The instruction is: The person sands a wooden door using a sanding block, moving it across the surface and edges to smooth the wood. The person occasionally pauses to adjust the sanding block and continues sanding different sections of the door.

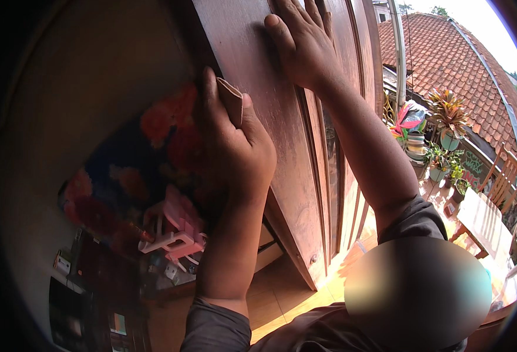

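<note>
Pressing a folded tan piece of sandpaper (pixel 233 101) against the reddish-brown wooden door (pixel 282 146), the left hand (pixel 235 146) grips it tightly while the right hand (pixel 302 44) lies open and flat on the door.

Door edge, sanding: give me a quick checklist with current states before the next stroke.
1. Left hand grips the sandpaper: ok, folded piece pinched between thumb and fingers.
2. Sandpaper on the door edge: ok, it sits against the edge.
3. Right hand braces the door: ok, palm flat on the face.
4. Grit wear: cannot tell.
5. Door latched or fixed: cannot tell.
6. Floor near the pink rack: not ok, cluttered.
</note>
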A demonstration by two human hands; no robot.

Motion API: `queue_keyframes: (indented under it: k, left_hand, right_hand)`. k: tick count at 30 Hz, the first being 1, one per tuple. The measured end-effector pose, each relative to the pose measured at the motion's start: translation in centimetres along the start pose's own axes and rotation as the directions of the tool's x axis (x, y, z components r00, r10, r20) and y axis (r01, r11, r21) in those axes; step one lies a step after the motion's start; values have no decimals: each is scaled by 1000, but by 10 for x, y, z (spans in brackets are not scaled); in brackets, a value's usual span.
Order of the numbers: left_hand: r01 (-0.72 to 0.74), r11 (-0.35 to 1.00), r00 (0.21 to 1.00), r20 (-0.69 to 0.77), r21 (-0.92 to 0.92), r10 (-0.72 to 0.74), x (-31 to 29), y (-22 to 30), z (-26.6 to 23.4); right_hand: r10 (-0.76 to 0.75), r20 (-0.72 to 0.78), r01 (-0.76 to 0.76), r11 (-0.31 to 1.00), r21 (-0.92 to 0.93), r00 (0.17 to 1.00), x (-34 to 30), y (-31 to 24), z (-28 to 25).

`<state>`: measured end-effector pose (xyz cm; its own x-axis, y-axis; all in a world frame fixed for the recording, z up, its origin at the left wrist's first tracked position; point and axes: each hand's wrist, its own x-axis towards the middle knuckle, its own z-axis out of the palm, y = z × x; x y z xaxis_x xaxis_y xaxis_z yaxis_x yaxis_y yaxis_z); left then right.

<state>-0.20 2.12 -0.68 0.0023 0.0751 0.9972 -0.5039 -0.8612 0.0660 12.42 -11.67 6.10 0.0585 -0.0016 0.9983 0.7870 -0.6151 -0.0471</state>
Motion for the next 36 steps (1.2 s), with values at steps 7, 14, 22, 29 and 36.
queue_keyframes:
  k: [7, 14, 22, 29, 36]
  left_hand:
    - [-37, 999, 999, 2, 0, 37, 1, -4, 0]
    - [-65, 998, 995, -73, 6, 65, 0, -7, 7]
    - [-14, 999, 999, -36, 38, 15, -2, -6, 8]
    - [106, 994, 994, -23, -26, -106, -4, 6, 11]
    - [86, 988, 996, -36, 127, -82, -4, 11, 11]
  right_hand:
    - [186, 286, -204, 979, 32, 940, -203, -39, -33]
    - [55, 44, -58, 996, 66, 997, -69, -13, -13]
    - [-36, -39, 36, 999, -2, 999, -57, -6, -7]
    - [50, 453, -136, 978, 158, 890, -297, 0, -51]
    - [-31, 333, -76, 950, 303, 942, -331, 34, -41]
